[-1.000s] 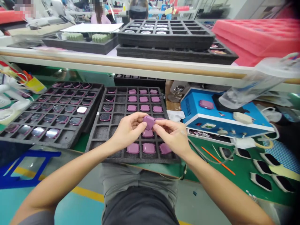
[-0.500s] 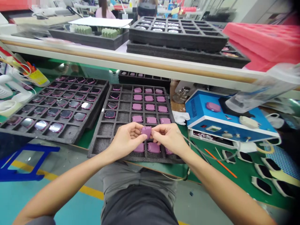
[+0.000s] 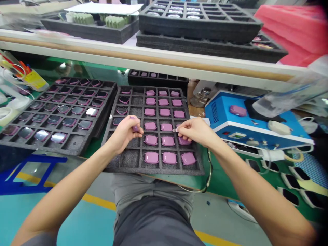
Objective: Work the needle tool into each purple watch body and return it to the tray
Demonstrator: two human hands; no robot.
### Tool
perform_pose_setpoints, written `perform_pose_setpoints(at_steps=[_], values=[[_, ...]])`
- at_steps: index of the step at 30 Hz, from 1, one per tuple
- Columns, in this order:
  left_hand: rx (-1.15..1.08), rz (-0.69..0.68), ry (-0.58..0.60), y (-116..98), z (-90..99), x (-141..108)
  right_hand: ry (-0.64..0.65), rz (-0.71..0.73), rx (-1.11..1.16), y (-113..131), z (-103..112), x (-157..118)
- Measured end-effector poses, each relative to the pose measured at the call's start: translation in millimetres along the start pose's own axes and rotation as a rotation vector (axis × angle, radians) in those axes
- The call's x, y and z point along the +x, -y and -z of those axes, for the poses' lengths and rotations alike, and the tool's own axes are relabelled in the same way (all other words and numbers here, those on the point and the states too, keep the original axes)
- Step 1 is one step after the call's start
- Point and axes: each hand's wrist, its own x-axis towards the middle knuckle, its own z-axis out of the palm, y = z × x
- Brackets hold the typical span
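From where I stand, the person's left hand [image 3: 124,134] curls around a small purple case [image 3: 135,128], held just above the foam tray [image 3: 129,159]. Only slivers of the case show between thumb and fingers, so I can't tell which way its long axis runs or which face is up. The fingers [image 3: 130,125] are closed around it, gripping it rather than cradling it.

The right hand [image 3: 196,131] sits well apart, over the right side of the same tray. Its thumb and forefinger pinch together on a pale sliver [image 3: 175,130] (too small to name from here), which lies roughly level and points left, toward the other hand. The lower fingers hang just above a tray case [image 3: 183,140], and may be touching it, though I can't be sure.

The tray holds rows of matching purple cases, with a few dark-faced pieces down its left column. A second tray [image 3: 61,145] of mirror-faced pieces lies to the left on the desk. To the right stands a blue machine [image 3: 220,114] with another purple case [image 3: 237,110] on top, and stacked foam trays [image 3: 200,24] fill the shelf [image 3: 153,56] above.
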Motion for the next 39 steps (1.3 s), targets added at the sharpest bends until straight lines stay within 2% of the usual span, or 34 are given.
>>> perform_pose_setpoints(at_steps=[1,4,6,8,10,13,16,20,22,24,27,29,32,39], values=[[0.139,-0.040,0.026,0.6,0.5,3.0,0.007,0.013,-0.024,-1.0,1.2,3.0],[0.789,-0.199,0.114,5.4,-0.6,7.8,0.036,0.058,-0.061,0.1,2.4,10.3],[1.156,-0.256,0.167,9.5,-2.2,8.0,0.057,0.094,-0.090,2.8,2.1,13.6],[1.360,-0.273,0.191,12.6,-3.9,7.3,0.080,0.125,-0.144,5.8,2.0,15.0],[1.434,-0.278,0.216,13.8,-5.7,7.0,0.109,0.140,-0.221,8.3,2.5,14.3],[1.421,-0.284,0.252,12.3,-8.4,8.8,0.125,0.135,-0.318,10.7,4.7,11.6],[1.365,-0.297,0.256,9.8,-10.4,12.3,0.090,0.165,-0.360,12.3,9.6,10.2],[1.228,-0.229,0.234,8.2,-8.8,14.3,0.046,0.210,-0.381,14.0,18.2,7.3],[1.036,-0.207,0.189,7.9,-6.9,12.5,0.014,0.222,-0.313,15.3,17.0,0.5],[0.749,-0.149,0.130,7.4,-6.9,8.7,-0.015,0.254,-0.165,18.0,7.7,-10.8],[0.341,0.009,0.084,6.9,-12.7,1.0,-0.011,0.332,0.074,25.0,-17.4,-30.5],[0.205,0.055,0.074,7.0,-18.3,-3.5,-0.012,0.363,0.163,30.2,-33.1,-40.2],[0.206,0.033,0.057,7.5,-23.0,-7.1,-0.040,0.358,0.225,34.2,-43.7,-46.0],[0.391,-0.026,0.071,9.0,-24.1,-13.6,-0.050,0.327,0.226,31.1,-42.5,-48.4]])
